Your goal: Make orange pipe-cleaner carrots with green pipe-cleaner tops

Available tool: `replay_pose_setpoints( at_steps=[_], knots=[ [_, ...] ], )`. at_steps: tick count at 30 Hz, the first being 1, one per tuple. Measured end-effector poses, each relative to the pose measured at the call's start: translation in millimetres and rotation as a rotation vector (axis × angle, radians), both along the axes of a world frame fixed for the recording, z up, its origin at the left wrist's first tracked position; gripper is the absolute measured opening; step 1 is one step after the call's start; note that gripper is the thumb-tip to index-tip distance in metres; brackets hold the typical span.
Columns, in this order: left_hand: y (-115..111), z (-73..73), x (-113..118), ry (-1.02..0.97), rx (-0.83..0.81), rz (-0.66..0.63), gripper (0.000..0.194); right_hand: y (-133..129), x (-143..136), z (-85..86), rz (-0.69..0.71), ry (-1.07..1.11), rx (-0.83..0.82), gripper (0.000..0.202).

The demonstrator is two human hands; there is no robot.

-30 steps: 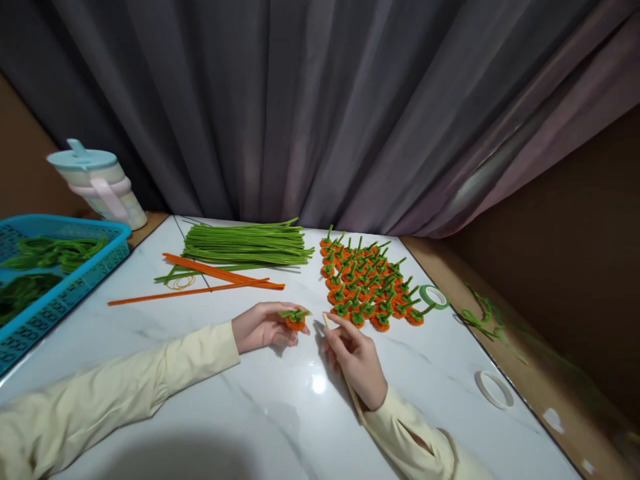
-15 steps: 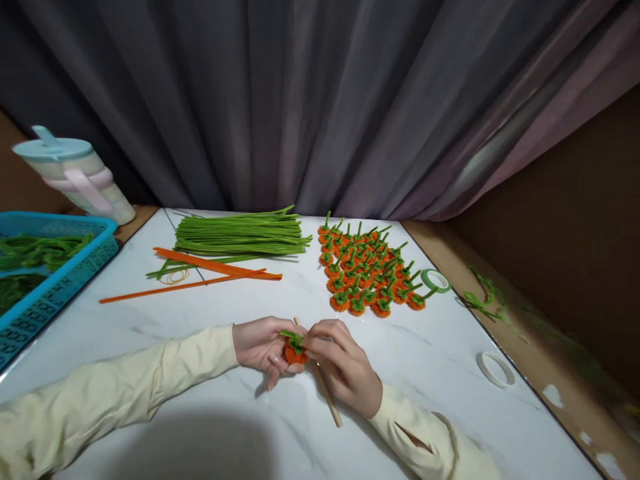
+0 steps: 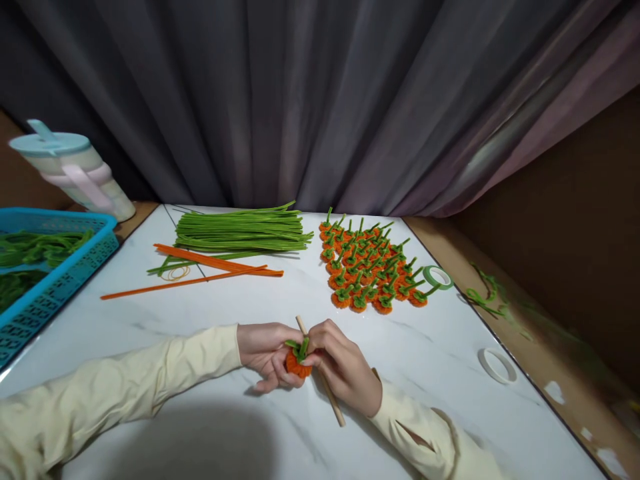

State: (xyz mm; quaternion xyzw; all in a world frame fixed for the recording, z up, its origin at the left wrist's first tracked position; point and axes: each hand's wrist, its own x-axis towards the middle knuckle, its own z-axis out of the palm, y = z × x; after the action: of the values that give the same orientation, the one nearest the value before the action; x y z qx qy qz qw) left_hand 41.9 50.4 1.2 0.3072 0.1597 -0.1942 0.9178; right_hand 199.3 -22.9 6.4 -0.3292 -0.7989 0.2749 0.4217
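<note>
Between my hands, low over the middle of the table, is a small orange pipe-cleaner pumpkin [image 3: 299, 365] with green pieces on top. My left hand [image 3: 273, 353] is closed around its left side, fingers curled under it. My right hand [image 3: 343, 367] pinches at its right side and green top, thumb and fingertips together. Under the right hand lies a thin wooden stick [image 3: 334, 403], its middle hidden by the fingers. Beyond the hands stand several finished-looking pumpkins [image 3: 370, 267] in rows, each with a green stem.
A bundle of green pipe cleaners [image 3: 240, 231] lies at the back, with orange pipe cleaners [image 3: 220, 262] before it. Left are a blue basket [image 3: 103, 250] and a tumbler [image 3: 75, 170]. Green tape [image 3: 439, 277] and a white tape roll [image 3: 497, 366] lie on the right.
The pumpkin has tipped so more of its orange side shows, and its green pieces stand more upright. My left fingers have curled in closer around it.
</note>
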Motion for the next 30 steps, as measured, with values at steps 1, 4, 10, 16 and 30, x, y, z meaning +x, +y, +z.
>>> replay_pose_setpoints(
  at_steps=[1, 4, 10, 16, 30],
  knots=[
    [0, 1.1, 0, 0.000, 0.018, -0.013, 0.023, 0, 0, -0.6, 0.006, -0.006, 0.001, 0.011],
    [0, 7.6, -1, 0.023, 0.185, 0.022, 0.022, -1, 1, -3.2, -0.007, -0.041, 0.026, 0.013],
    [6, 40.9, -14, 0.062, 1.066, 0.322, 0.028, -1, 2, -7.3, -0.092, -0.202, 0.180, 0.008],
    [-7, 61.3, -21, -0.167, 1.849, 0.124, 0.016, -3, 0, -8.6, -0.102, -0.242, 0.217, 0.013],
    [-40, 48.7, -18, 0.087, 1.854, 0.239, 0.022, -7, 4, -12.5, -0.070, -0.204, 0.088, 0.019]
  ],
)
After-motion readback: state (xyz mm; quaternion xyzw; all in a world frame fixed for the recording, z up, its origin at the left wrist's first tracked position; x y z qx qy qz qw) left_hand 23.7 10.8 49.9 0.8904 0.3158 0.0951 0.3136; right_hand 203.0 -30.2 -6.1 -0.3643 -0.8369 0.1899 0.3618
